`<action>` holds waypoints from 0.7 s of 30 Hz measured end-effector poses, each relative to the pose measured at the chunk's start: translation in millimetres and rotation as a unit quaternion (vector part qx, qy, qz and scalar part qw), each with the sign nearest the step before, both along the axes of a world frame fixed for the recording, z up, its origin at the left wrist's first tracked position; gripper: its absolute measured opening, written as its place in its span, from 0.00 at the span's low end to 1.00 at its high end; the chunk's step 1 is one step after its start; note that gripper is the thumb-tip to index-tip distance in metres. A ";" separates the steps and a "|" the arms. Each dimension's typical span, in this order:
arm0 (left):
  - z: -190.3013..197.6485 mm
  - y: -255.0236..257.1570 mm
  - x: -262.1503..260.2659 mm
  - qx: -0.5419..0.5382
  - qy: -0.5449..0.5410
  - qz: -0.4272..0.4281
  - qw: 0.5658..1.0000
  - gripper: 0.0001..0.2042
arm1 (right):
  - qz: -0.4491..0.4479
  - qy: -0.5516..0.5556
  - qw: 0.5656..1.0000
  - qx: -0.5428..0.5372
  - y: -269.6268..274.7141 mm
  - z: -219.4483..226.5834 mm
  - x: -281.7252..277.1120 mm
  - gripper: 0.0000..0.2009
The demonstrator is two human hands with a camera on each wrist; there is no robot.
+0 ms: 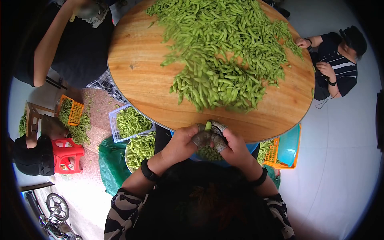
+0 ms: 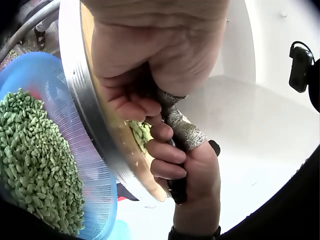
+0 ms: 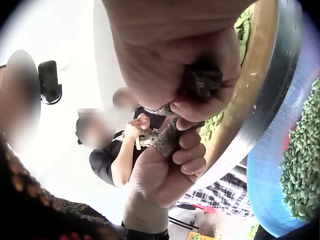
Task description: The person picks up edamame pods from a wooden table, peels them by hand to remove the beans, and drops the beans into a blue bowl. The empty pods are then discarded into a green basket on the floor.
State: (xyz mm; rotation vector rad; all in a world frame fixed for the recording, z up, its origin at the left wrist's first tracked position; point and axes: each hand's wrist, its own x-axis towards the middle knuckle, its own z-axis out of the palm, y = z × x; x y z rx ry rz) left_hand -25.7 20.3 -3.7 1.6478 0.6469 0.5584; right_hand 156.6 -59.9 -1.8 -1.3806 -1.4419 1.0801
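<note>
Both hands (image 1: 210,140) pinch pod (image 1: 208,125) (table edge).

I see a smooth wood counter (image 1: 152,80) with a shiny metal rim (image 2: 82,100), and a blue plastic basket (image 2: 97,185).

I see a round wooden counter (image 1: 148,76) on a pale floor (image 1: 340,160), a red stool (image 1: 67,155) and crates (image 1: 73,112) alongside, all in daylight.

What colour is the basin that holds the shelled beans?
Blue basin; the left wrist view shows it best.
</note>
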 end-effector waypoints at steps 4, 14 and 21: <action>-11.7 0.9 -1.7 0.098 0.029 0.007 0.995 0.05 | 0.015 0.058 0.994 -0.086 -1.6 7.9 7.4 0.21; -13.8 5.0 -11.6 -0.025 -0.023 -0.054 0.998 0.04 | 0.088 0.437 0.832 -0.329 4.7 -2.7 19.0 0.18; -21.8 -2.8 1.8 0.223 0.042 0.018 0.974 0.06 | 0.031 0.304 0.895 -0.326 -1.3 17.7 11.3 0.17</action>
